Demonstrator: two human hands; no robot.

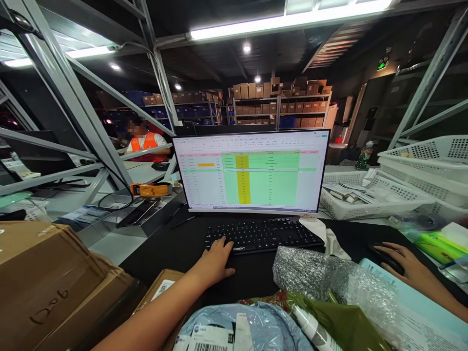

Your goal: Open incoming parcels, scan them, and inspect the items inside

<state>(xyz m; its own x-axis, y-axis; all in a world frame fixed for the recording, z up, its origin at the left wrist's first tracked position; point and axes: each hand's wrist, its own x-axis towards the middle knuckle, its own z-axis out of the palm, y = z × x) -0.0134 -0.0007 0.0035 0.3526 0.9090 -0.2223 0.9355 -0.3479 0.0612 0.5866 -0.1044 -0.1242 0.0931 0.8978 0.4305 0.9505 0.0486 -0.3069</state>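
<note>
Rests the left hand (218, 258) on the left end of the keyboard (256, 235), fingers loosely spread, gripping nothing. Cups the mouse (388, 259) in the right hand (411, 268), well to the right of the keyboard. Faces a monitor (204, 180) just behind the keyboard, lit with a spreadsheet (270, 187). Has a bubble-wrapped bundle (310, 270) just in front of the keyboard's right end, and a grey parcel (263, 326) farther in front. Could press stray keys by nudging the bundle forward, or misclick by bumping the mouse against the pale blue packet (420, 312), right-front of the keyboard.
</note>
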